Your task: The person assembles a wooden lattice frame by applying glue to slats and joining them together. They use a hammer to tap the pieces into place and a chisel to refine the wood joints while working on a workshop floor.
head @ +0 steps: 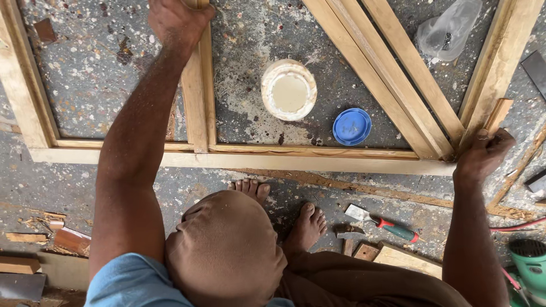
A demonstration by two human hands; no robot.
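left hand (177, 23) wraps closed around the upright middle bar of a pale wooden frame (239, 161) lying flat on the speckled grey concrete floor (85, 79), right hand (483, 153) is clenched at the frame's lower right corner beside a small wood offcut (499, 113), though what it grips cannot be told. inside the frame sit an open round white tub of pale paste (289, 90), a blue round plastic lid (352, 126) just beside it, and a crumpled clear plastic bag (449, 31) further up. near the bare feet (307, 224) lie a chisel with a red and green handle (384, 223), and a green power tool (529, 267) sits at the lower right edge.
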